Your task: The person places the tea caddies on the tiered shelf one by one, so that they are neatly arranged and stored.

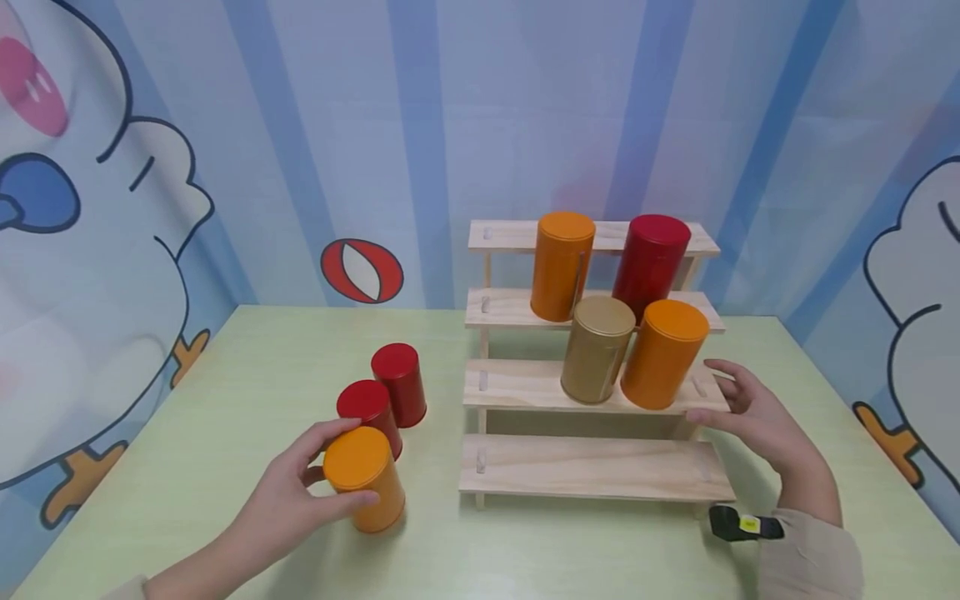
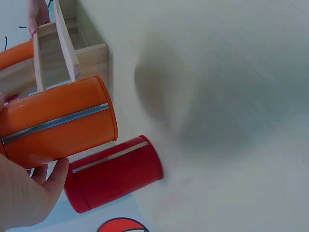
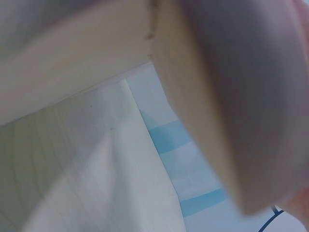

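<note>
My left hand (image 1: 288, 492) grips an orange can (image 1: 367, 479) near its top, thumb in front and fingers behind. The left wrist view shows this orange can (image 2: 58, 121) lying across the view above a red can (image 2: 116, 174). Two red cans (image 1: 401, 383) (image 1: 367, 408) stand just behind it. At the right end of a four-step wooden rack (image 1: 592, 467), my right hand (image 1: 765, 425) holds the second board from the bottom between thumb and fingers. In the right wrist view a blurred wooden board (image 3: 207, 111) hides most of that hand.
On the rack's second board stand a gold can (image 1: 597, 350) and an orange can (image 1: 663, 358). One board higher are another orange can (image 1: 562, 267) and a red can (image 1: 651, 262). A blue patterned backdrop (image 1: 360, 125) rises behind the pale green table (image 1: 270, 375).
</note>
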`<action>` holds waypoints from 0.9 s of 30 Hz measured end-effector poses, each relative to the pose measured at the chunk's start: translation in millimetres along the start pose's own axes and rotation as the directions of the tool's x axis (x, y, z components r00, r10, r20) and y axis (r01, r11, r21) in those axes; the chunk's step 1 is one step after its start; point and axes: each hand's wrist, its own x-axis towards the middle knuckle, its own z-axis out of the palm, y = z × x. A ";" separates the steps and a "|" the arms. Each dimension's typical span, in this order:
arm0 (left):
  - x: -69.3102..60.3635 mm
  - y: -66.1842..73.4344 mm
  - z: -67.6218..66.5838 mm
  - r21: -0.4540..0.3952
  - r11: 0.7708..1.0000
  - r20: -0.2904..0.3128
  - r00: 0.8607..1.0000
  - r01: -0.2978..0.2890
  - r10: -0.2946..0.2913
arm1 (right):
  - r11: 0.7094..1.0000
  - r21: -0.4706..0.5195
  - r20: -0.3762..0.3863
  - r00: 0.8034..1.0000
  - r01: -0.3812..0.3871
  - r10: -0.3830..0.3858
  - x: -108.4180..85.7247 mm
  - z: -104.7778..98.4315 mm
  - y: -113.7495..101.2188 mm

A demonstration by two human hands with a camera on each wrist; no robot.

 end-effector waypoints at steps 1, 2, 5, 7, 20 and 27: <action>-0.4 4.0 0.1 -0.005 1.000 0.004 1.000 -0.009 0.009 | 1.000 0.002 0.000 1.000 0.001 -0.001 -0.1 0.1 -0.1; -0.7 8.1 0.2 -0.010 1.000 0.007 1.000 -0.018 0.018 | 1.000 0.003 0.000 1.000 0.002 -0.002 -0.2 0.2 -0.2; -2.5 20.4 1.3 -0.031 0.998 0.021 0.999 -0.046 0.046 | 1.000 0.000 0.000 1.000 -0.003 0.003 0.1 0.6 -1.2; -3.4 28.2 2.3 -0.050 0.996 0.031 0.997 -0.069 0.070 | 1.000 -0.004 -0.002 1.000 -0.008 0.008 0.5 0.6 -1.9; 6.1 67.0 18.4 -0.201 0.964 0.123 0.972 -0.175 0.202 | 1.000 -0.007 -0.009 1.000 -0.009 0.009 -0.1 0.9 -2.0; 14.3 80.4 37.7 -0.216 0.939 0.122 0.946 -0.269 0.299 | 1.000 -0.025 -0.013 1.000 -0.017 0.017 -0.6 0.1 -1.4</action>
